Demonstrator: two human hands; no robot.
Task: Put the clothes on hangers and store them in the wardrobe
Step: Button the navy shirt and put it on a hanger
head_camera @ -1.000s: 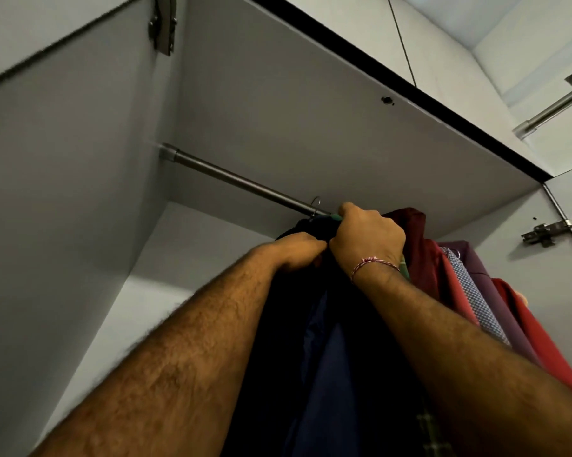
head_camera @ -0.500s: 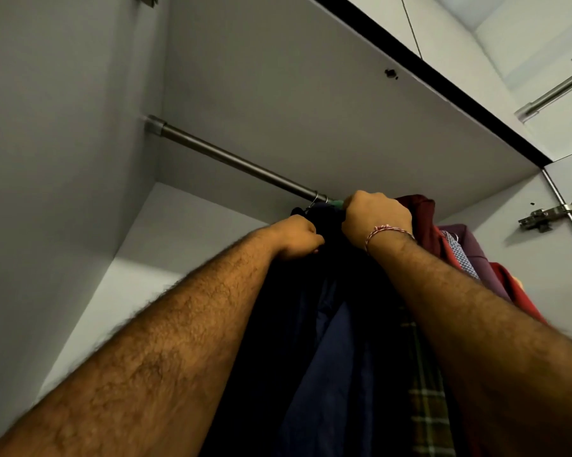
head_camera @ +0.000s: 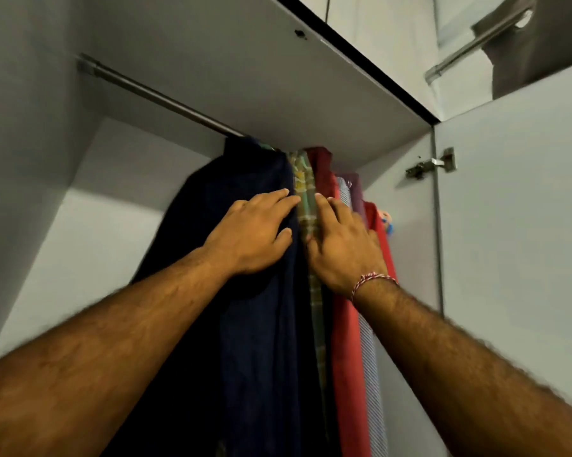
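A dark navy garment (head_camera: 245,324) hangs from the metal wardrobe rail (head_camera: 152,94), leftmost in a row of hung clothes. My left hand (head_camera: 255,232) lies flat on its upper part, fingers straight. My right hand (head_camera: 340,245), with a red and white thread at the wrist, rests with straight fingers on the plaid shirt (head_camera: 306,199) and the red garment (head_camera: 347,341) beside it. A green hanger top (head_camera: 265,146) peeks out at the rail above the navy garment.
To the right of the red garment hang a blue-patterned shirt (head_camera: 372,374), a purple one (head_camera: 355,189) and another red one (head_camera: 382,239). The open wardrobe door (head_camera: 515,225) with its hinge (head_camera: 433,164) stands on the right. The rail's left half is bare.
Both hands have let go at the rail and dropped lower, now lying flat on the hanging clothes. The navy garment hangs on its own. The view has shifted.
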